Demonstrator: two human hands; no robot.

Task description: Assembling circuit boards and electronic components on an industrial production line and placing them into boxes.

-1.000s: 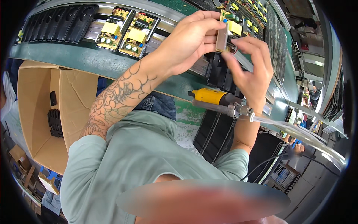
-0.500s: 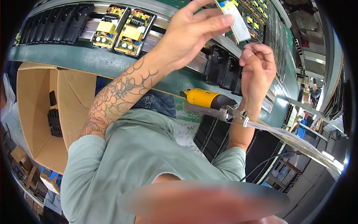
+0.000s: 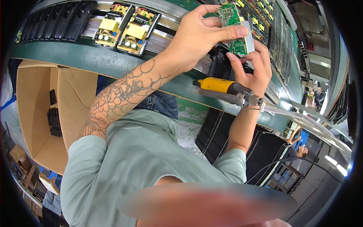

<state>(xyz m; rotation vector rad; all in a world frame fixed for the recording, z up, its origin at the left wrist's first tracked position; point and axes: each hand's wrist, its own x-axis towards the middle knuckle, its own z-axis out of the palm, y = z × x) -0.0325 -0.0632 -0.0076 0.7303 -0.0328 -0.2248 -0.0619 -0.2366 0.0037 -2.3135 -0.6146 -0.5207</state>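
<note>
My left hand (image 3: 211,34) grips a green circuit board (image 3: 230,28) between thumb and fingers, holding it up over the workbench with its soldered side showing. A flat grey metal plate (image 3: 248,38) runs along the board's right side. At the board's lower end is my right hand (image 3: 252,70), its thumb and curled fingers against the lower edge. Below the board, black plastic housings (image 3: 220,64) sit in a metal rail, partly hidden by my hands. Left of my left forearm, two open housings hold populated circuit boards (image 3: 109,25) with yellow transformers.
A yellow-and-black hand tool (image 3: 217,85) hangs before my right wrist on a clear hose (image 3: 302,121). Several black housings (image 3: 62,22) line the rail at left. A cardboard box (image 3: 39,113) stands below the green bench edge (image 3: 68,55). More boards (image 3: 261,15) lie at the far right.
The board has been turned, so its green soldered side now shows instead of the grey plate. My right hand has shifted left to its lower end. The hanging tool has swung slightly right and up.
</note>
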